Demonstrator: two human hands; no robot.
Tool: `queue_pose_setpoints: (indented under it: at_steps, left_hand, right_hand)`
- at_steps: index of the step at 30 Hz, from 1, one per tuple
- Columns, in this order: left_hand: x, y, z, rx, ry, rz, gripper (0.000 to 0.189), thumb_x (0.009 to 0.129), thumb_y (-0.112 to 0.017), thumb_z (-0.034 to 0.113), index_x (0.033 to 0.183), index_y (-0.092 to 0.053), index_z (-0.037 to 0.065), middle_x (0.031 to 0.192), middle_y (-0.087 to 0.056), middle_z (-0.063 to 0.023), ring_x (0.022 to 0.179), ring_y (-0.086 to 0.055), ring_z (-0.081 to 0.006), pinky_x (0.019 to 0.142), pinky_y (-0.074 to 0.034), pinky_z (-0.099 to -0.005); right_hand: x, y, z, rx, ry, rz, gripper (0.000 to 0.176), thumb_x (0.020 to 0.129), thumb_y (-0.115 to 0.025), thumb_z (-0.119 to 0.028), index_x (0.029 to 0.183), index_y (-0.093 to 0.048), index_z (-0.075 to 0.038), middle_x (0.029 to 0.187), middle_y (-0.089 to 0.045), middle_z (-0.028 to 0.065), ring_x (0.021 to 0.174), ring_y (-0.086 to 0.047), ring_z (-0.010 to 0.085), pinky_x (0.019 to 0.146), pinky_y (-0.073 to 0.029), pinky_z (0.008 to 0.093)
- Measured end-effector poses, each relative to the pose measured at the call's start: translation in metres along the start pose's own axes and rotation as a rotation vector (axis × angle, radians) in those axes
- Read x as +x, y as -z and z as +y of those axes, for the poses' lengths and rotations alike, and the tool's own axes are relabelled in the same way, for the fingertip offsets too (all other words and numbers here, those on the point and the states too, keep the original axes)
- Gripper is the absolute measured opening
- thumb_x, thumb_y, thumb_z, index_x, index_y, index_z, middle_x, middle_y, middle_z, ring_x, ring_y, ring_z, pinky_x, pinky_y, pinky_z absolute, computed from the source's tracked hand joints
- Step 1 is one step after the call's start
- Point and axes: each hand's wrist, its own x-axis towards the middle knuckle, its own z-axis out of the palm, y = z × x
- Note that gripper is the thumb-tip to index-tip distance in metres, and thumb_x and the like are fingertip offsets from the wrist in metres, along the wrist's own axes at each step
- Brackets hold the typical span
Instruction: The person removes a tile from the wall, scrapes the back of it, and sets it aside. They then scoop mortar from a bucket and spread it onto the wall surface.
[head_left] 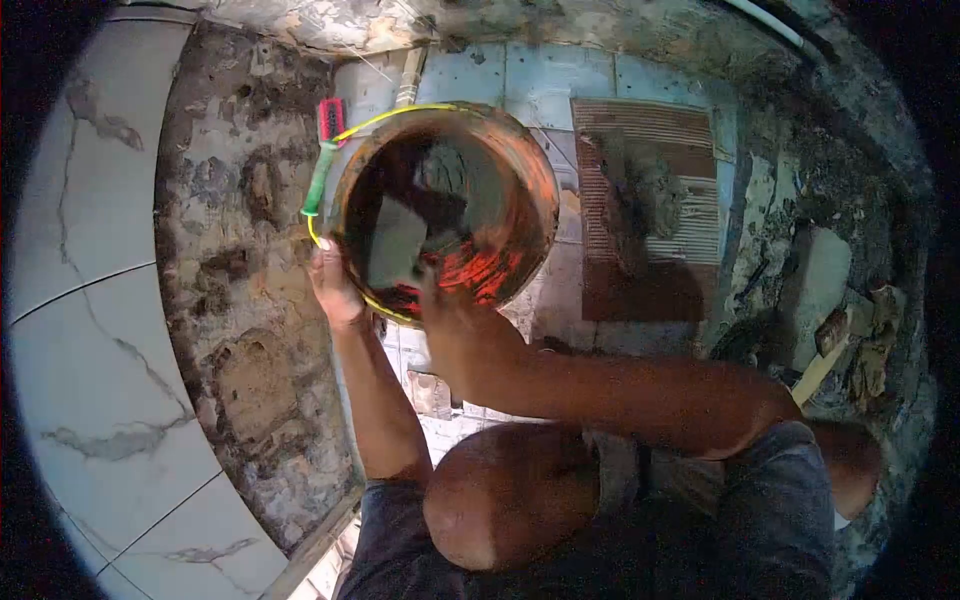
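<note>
A round bucket [545,180] with orange streaks on its inner wall stands in front of me, with wet grey mix inside. Its yellow wire handle with a green grip [319,180] lies against the left side of the rim. My left hand [338,290] is closed over the bucket's near-left rim, beside the handle. Over the near rim reaches my right hand [458,325], blurred by motion, with its fingers wrapped round a tool. What looks like a trowel's flat grey blade [395,240] shows inside the bucket; the tool's handle is mostly hidden.
A ribbed brown tile [645,290] smeared with grey mix lies right of the bucket. A pink-edged brush [332,118] sits beyond the green grip. Marbled tiles [100,340] line the left. At the right are rubble and a wooden-handled tool [822,370]. My knee [470,500] is close below.
</note>
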Motion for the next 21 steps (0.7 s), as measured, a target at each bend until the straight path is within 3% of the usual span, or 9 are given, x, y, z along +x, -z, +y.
queue_pose_setpoints:
  at_steps: [2, 6, 8, 12, 13, 16, 17, 19, 21]
  left_hand:
    - [0.000, 0.000, 0.002, 0.005, 0.016, 0.007, 0.034, 0.086, -0.052, 0.034, 0.094, -0.058, 0.001, 0.081, -0.059, -0.0026, 0.072, -0.053, -0.0102, 0.065, -0.042, -0.0243]
    - [0.002, 0.018, -0.009, 0.146, -0.034, -0.123, 0.034, 0.088, -0.046, 0.037, 0.089, -0.055, 0.004, 0.082, -0.056, -0.0023, 0.071, -0.051, -0.0117, 0.062, -0.039, -0.0262]
    - [0.002, 0.017, -0.014, 0.147, -0.039, -0.148, 0.035, 0.088, -0.047, 0.037, 0.091, -0.055, 0.004, 0.083, -0.057, -0.0027, 0.073, -0.052, -0.0124, 0.064, -0.041, -0.0268]
    - [0.000, -0.002, -0.005, -0.042, -0.038, -0.053, 0.034, 0.085, -0.054, 0.034, 0.090, -0.057, 0.001, 0.084, -0.059, -0.0038, 0.072, -0.053, -0.0113, 0.065, -0.043, -0.0255]
    - [0.001, 0.002, -0.006, -0.002, -0.024, -0.028, 0.034, 0.085, -0.054, 0.035, 0.091, -0.057, 0.001, 0.084, -0.058, -0.0039, 0.071, -0.054, -0.0119, 0.065, -0.043, -0.0263]
    - [0.001, 0.012, -0.002, -0.024, 0.009, -0.134, 0.042, 0.088, -0.045, 0.036, 0.103, -0.053, -0.001, 0.099, -0.058, -0.0097, 0.087, -0.057, -0.0205, 0.080, -0.044, -0.0339]
    - [0.004, 0.019, -0.011, -0.114, 0.008, -0.124, 0.035, 0.087, -0.050, 0.035, 0.093, -0.056, 0.001, 0.086, -0.059, -0.0048, 0.073, -0.055, -0.0141, 0.067, -0.045, -0.0278]
    - [0.007, 0.033, -0.024, -0.156, 0.046, -0.065, 0.036, 0.087, -0.050, 0.035, 0.095, -0.057, 0.000, 0.088, -0.060, -0.0060, 0.076, -0.057, -0.0154, 0.069, -0.046, -0.0286]
    - [0.005, 0.030, -0.020, -0.199, 0.084, -0.015, 0.037, 0.087, -0.050, 0.035, 0.096, -0.057, 0.000, 0.091, -0.060, -0.0071, 0.079, -0.058, -0.0168, 0.071, -0.047, -0.0293]
  right_hand:
    - [-0.019, 0.003, 0.014, 0.114, -0.253, -0.466, 0.040, 0.078, -0.043, -0.006, 0.112, -0.035, 0.013, 0.089, -0.053, 0.0334, 0.065, -0.060, 0.0377, 0.056, -0.050, 0.0439]
    - [-0.035, 0.000, 0.046, -0.045, -0.127, -0.409, 0.051, 0.077, -0.043, -0.006, 0.121, -0.026, 0.015, 0.089, -0.053, 0.0324, 0.065, -0.060, 0.0362, 0.054, -0.050, 0.0437]
    - [-0.023, 0.015, 0.043, 0.210, -0.165, -0.480, 0.059, 0.076, -0.043, -0.006, 0.126, -0.020, 0.015, 0.089, -0.053, 0.0317, 0.065, -0.060, 0.0349, 0.054, -0.050, 0.0432]
    - [-0.003, 0.004, 0.013, 0.081, -0.044, -0.148, 0.043, 0.074, -0.048, -0.008, 0.107, -0.041, 0.018, 0.075, -0.056, 0.0251, 0.057, -0.058, 0.0327, 0.051, -0.050, 0.0397]
    - [-0.006, 0.007, 0.004, -0.073, -0.176, -0.288, 0.040, 0.074, -0.049, -0.008, 0.105, -0.043, 0.015, 0.076, -0.057, 0.0249, 0.060, -0.059, 0.0344, 0.053, -0.050, 0.0405]
    - [-0.038, -0.013, 0.043, -0.070, -0.094, -0.439, 0.045, 0.077, -0.045, -0.007, 0.116, -0.037, 0.011, 0.080, -0.057, 0.0243, 0.063, -0.061, 0.0292, 0.058, -0.051, 0.0399]
    - [-0.039, -0.005, 0.051, -0.069, -0.093, -0.442, 0.045, 0.077, -0.045, -0.007, 0.116, -0.037, 0.011, 0.080, -0.057, 0.0243, 0.063, -0.061, 0.0292, 0.058, -0.051, 0.0399]
    - [-0.022, 0.016, 0.066, 0.129, -0.292, -0.687, 0.031, 0.078, -0.046, -0.009, 0.106, -0.046, 0.006, 0.079, -0.059, 0.0200, 0.062, -0.061, 0.0254, 0.055, -0.050, 0.0392]
    - [0.000, 0.029, 0.073, 0.271, -0.169, -0.706, 0.028, 0.078, -0.049, -0.012, 0.102, -0.048, 0.004, 0.078, -0.059, 0.0193, 0.063, -0.061, 0.0266, 0.056, -0.050, 0.0390]
